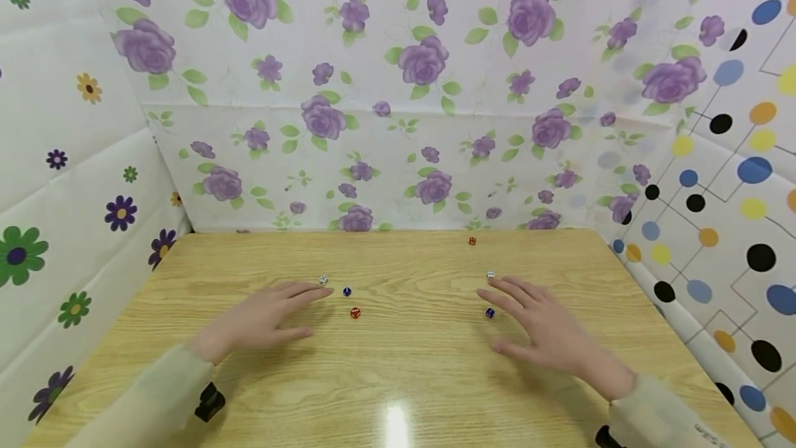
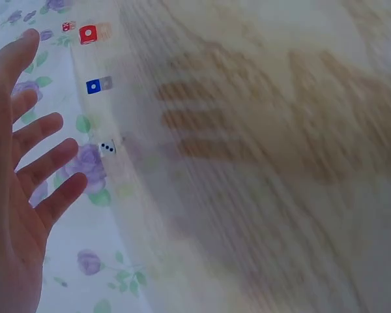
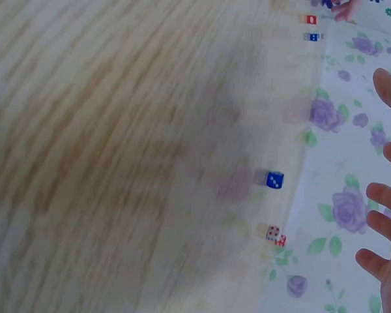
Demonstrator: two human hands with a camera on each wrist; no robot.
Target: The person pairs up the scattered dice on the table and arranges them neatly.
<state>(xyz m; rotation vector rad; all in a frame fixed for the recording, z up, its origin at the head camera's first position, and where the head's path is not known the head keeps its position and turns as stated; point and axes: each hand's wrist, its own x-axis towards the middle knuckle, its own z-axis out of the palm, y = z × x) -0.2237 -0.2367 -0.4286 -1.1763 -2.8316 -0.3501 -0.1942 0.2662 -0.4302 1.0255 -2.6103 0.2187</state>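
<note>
My left hand (image 1: 264, 316) hovers over the left half of the table, fingers spread and nothing held. Just beyond its fingertips lie a white die (image 1: 323, 280), a blue die (image 1: 347, 292) and a red die (image 1: 355, 312). On the other side my right hand (image 1: 547, 330) is likewise spread and holds nothing. A blue die (image 1: 490, 312) sits between its thumb and fingers as seen from above, and a second white die (image 1: 490, 274) is just past its fingertips. Farther back, near the table's rear edge, is another red die (image 1: 472, 241). Both wrist views show the fingers apart.
The wood-grain table (image 1: 404, 358) reflects a bright light at its front. A purple-flowered sheet (image 1: 379, 109) hangs along its back edge. Patterned sheets also stand at the left (image 1: 81, 178) and at the right, the latter dotted (image 1: 734, 227).
</note>
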